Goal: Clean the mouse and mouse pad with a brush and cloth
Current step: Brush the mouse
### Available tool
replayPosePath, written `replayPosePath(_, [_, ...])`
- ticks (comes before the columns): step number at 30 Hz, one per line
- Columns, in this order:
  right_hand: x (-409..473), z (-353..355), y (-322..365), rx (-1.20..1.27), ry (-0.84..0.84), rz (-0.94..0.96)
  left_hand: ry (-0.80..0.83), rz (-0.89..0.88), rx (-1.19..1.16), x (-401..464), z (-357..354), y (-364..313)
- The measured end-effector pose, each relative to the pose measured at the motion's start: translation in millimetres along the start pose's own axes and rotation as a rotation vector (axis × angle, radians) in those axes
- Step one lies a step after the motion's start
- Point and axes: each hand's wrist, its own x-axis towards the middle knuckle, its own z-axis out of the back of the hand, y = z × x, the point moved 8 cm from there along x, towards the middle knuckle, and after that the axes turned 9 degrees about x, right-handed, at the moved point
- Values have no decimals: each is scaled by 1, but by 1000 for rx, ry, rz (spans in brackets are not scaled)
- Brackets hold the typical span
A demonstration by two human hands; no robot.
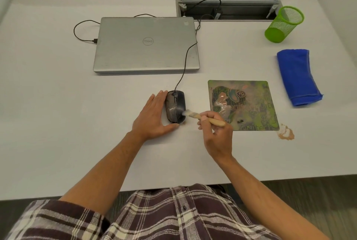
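Note:
A dusty black wired mouse (176, 106) lies on the white desk (58, 94), left of the mouse pad. My left hand (152, 117) cups its left side, fingers along the edge and thumb at its near end. My right hand (217, 137) grips a small wooden-handled brush (204, 117); its pale bristles touch the mouse's right side. The green patterned mouse pad (251, 108) lies to the right, smeared with pale dust. A folded blue cloth (297, 77) rests further right.
A closed silver laptop (146, 44) lies behind the mouse, with cables running to an open cable box (228, 10) at the back. A green mesh pen cup (284, 24) stands at the back right. A brownish powder heap (286, 133) sits by the pad's near right corner.

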Motion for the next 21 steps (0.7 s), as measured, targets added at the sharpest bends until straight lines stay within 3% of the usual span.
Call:
replayPosePath(13, [-21, -4, -8, 11, 81, -19, -20, -9, -7, -1, 2, -2])
replayPosePath(21, [-17, 24, -23, 225, -92, -190, 57, -14, -46, -1, -3, 1])
